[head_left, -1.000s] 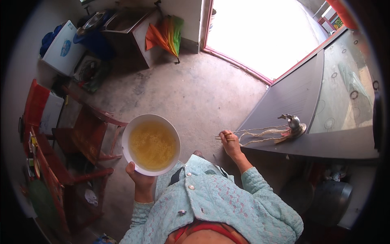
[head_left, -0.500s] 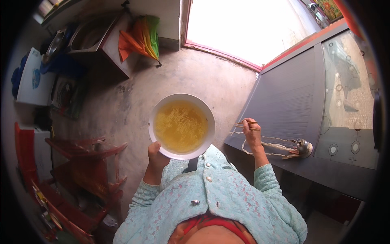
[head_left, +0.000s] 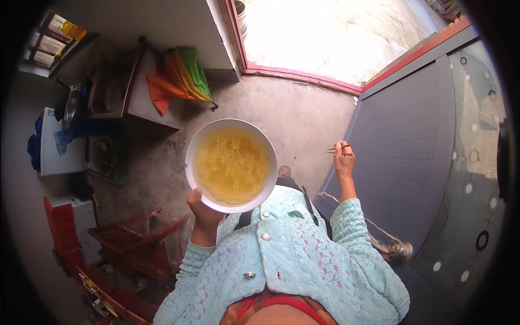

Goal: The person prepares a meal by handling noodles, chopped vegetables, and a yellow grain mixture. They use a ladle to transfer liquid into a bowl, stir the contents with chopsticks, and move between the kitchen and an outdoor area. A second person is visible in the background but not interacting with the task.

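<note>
A wide white bowl (head_left: 272, 176) is held out in front of my body by my left hand (head_left: 206, 213), whose thumb lies over its near left rim. Yellow liquid with pale, fine noodle-like bits (head_left: 232, 167) fills much of the bowl. Off to the right, my right hand (head_left: 344, 162) is closed around a pair of thin chopsticks (head_left: 331, 152), their tips pointing left, apart from the bowl. The fingers under the bowl are hidden.
To the right stands a grey door (head_left: 401, 141) with a round metal knob (head_left: 401, 252) and a pale cord (head_left: 382, 232). A bright doorway (head_left: 319, 38) opens ahead. A colourful umbrella (head_left: 184, 76) hangs by a counter at the left. A red wooden chair (head_left: 135, 238) stands at lower left.
My view has turned, and the door and room have shifted in it. My right hand with the chopsticks has moved forward, away from the cord. The bowl sits slightly farther left in the picture.
</note>
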A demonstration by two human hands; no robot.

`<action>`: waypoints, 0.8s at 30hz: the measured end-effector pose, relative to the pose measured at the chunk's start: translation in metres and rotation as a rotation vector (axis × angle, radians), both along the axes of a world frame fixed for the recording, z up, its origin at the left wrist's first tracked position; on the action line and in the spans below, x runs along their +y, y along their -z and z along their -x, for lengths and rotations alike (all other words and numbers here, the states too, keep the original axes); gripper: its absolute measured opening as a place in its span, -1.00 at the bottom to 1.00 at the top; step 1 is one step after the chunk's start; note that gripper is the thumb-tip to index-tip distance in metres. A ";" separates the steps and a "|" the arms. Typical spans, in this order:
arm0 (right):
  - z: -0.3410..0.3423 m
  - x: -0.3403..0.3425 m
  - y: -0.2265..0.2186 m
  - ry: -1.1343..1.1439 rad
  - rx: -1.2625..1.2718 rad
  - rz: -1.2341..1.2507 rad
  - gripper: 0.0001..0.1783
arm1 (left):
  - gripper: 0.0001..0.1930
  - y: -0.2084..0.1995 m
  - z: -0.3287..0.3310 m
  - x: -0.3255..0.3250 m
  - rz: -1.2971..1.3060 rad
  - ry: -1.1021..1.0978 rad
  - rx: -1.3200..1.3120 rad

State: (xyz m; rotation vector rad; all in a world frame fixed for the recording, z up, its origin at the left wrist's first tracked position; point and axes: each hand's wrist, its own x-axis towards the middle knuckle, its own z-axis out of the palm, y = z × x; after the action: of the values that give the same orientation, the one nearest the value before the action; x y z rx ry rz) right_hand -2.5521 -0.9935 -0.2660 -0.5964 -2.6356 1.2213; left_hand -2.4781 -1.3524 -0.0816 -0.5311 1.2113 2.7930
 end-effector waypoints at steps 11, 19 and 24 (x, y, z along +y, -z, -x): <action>0.149 -0.004 -0.079 -0.004 -0.100 1.203 -0.52 | -0.19 0.017 0.148 0.044 -0.076 0.138 0.054; 0.244 -0.072 -0.156 -0.342 -0.136 1.286 -0.39 | -0.27 0.063 0.278 0.050 -0.118 0.485 0.043; 0.290 -0.081 -0.154 -0.381 -0.152 1.306 -0.24 | -0.28 0.046 0.347 0.063 -0.113 0.529 -0.041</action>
State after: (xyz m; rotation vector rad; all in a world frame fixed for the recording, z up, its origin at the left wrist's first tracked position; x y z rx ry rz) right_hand -2.8422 -1.0744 -0.1120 -0.2902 -1.7186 3.0557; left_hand -2.8255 -1.2891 -0.1276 -0.2145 0.9969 2.3669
